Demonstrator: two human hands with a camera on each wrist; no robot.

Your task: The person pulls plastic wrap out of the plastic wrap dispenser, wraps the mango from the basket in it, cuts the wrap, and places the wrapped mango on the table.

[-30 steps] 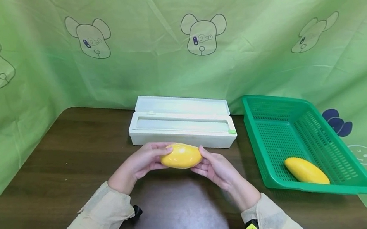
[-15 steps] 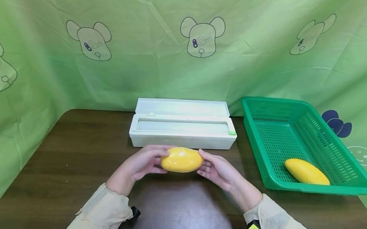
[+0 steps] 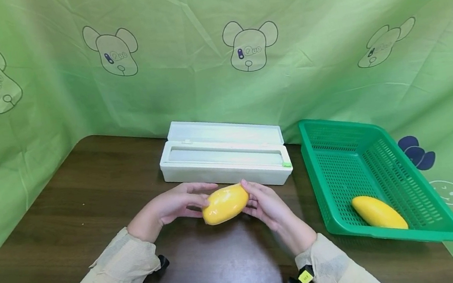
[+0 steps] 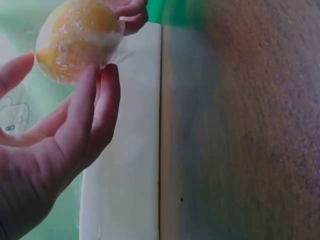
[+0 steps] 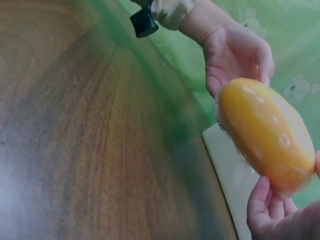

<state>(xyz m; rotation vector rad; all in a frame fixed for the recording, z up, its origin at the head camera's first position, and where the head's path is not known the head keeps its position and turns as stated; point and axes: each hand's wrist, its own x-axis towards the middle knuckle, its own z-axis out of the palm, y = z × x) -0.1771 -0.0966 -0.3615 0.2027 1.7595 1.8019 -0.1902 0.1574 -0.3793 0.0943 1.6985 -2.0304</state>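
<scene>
Yellow fruit point(image 3: 224, 204) aloft over the surface point(image 3: 67, 217) | Right hand's point(image 3: 270, 205) grip pinches one end, left hand point(image 3: 174, 204) loosely cups the other | Clear film point(image 4: 117, 42) apparently on, smoothing perhaps left; second fruit point(image 3: 378, 213) in basket point(image 3: 418, 236)

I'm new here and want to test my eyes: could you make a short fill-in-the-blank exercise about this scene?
The left hand and right hand touch a glossy, oval, fruit-like object in clear film, coloured ____.
The green, rectangular plastic basket contains exactly ____ similar object.
The hinged lid of the long, white, rectangular box is ____, not closed.
Missing words: yellow; one; open.
</scene>
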